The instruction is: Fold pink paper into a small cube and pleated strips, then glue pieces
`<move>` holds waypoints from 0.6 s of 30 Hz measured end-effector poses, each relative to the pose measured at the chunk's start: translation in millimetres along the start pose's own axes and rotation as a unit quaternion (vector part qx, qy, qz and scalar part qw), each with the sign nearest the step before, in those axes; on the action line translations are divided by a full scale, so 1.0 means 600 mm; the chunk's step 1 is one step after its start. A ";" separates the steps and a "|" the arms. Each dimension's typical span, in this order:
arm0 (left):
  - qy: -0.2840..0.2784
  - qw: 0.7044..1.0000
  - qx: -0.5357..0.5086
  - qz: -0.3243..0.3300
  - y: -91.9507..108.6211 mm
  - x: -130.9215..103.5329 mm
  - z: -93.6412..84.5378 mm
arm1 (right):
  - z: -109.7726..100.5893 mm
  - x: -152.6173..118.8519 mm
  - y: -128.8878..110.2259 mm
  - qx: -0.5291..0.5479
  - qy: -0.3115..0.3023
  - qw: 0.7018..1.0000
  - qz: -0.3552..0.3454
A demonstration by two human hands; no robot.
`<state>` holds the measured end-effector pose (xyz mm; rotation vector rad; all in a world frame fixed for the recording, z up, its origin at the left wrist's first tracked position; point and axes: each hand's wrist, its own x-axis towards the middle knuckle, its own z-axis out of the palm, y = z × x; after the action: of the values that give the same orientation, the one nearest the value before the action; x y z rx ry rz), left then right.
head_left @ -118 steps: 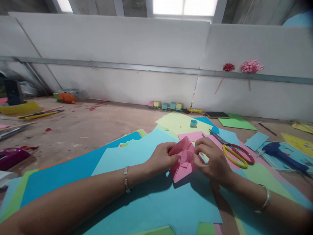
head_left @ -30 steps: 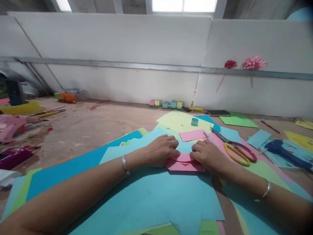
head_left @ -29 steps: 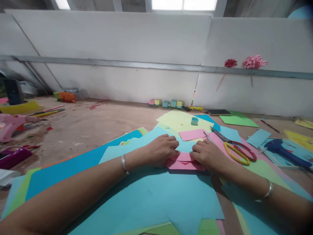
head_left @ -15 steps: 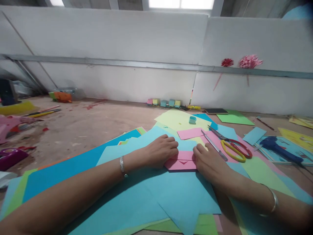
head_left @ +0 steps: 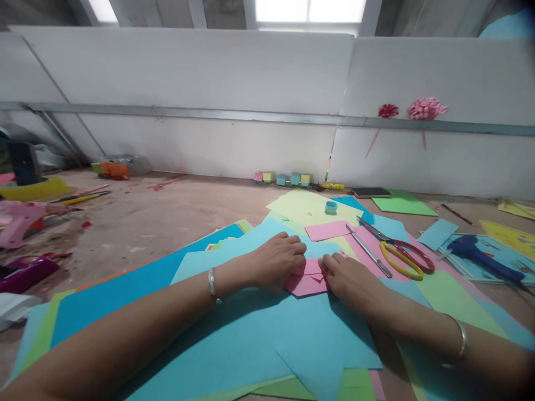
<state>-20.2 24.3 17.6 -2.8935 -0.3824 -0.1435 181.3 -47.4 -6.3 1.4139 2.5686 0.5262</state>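
Paper (head_left: 308, 285), pink and folded, lies between left grip (head_left: 281, 260) and right grip (head_left: 351, 281), touching both; whether either pinches can't be told.

Through my feed the folded pink paper (head_left: 305, 285) looks smooth and matt, much like the light-blue sheets (head_left: 251, 340) under it. I read the scissors (head_left: 385, 240) as bright metal with glossy, plastic-looking handles (head_left: 418, 274). The rail (head_left: 209, 115) looks like dull grey metal, and the worktop (head_left: 137, 217) matt, scuffed and stained.
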 end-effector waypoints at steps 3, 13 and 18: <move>-0.008 1.000 -0.007 0.003 0.001 -0.001 -0.015 | 0.012 0.001 -0.003 0.003 0.010 1.000 0.007; -0.177 0.971 0.108 -0.123 0.030 -0.034 -0.053 | 0.000 0.001 -0.003 0.014 -0.005 1.000 0.016; -0.214 0.927 0.156 -0.264 0.042 -0.029 -0.052 | 0.004 0.000 -0.006 0.017 0.004 1.000 0.026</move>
<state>-32.3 -10.6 40.9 -2.4182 -1.1429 0.4359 178.9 -48.6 -9.6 1.4960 2.5644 0.4999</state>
